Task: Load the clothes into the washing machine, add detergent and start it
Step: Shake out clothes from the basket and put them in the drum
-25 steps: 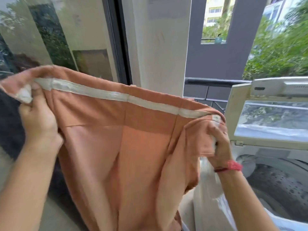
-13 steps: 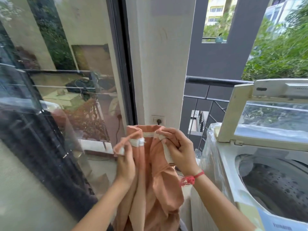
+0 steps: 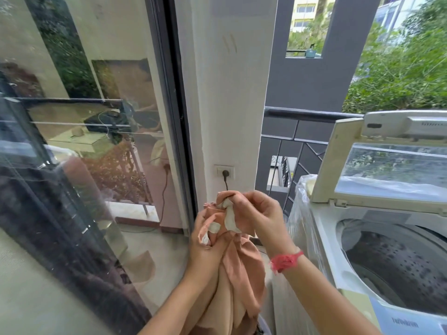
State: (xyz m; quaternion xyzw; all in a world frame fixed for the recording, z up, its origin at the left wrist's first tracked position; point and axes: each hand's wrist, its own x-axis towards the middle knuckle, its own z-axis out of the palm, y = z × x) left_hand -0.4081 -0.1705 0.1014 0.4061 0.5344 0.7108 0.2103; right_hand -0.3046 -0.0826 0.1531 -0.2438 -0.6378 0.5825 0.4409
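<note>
We see a salmon-orange cloth garment with a white band (image 3: 238, 259) bunched and hanging just left of the white top-loading washing machine (image 3: 377, 238). Our left hand (image 3: 205, 247) clenches its gathered top; our right hand (image 3: 261, 216) pinches the band above. The machine's lid (image 3: 387, 165) stands raised, its drum (image 3: 396, 264) unobstructed.

- I'm on the balcony of a home, used as a laundry corner — a top-loading washing machine (image 3: 377, 250) stands at my right with its lid (image 3: 387, 165) raised.
- A dark metal railing (image 3: 312, 114) fences the edge, with trees (image 3: 399, 68) and apartment blocks (image 3: 307, 13) beyond.
- A sliding glass door (image 3: 84, 141) reflects it all — beside it, a wall socket (image 3: 225, 172) with a plug in it.
</note>
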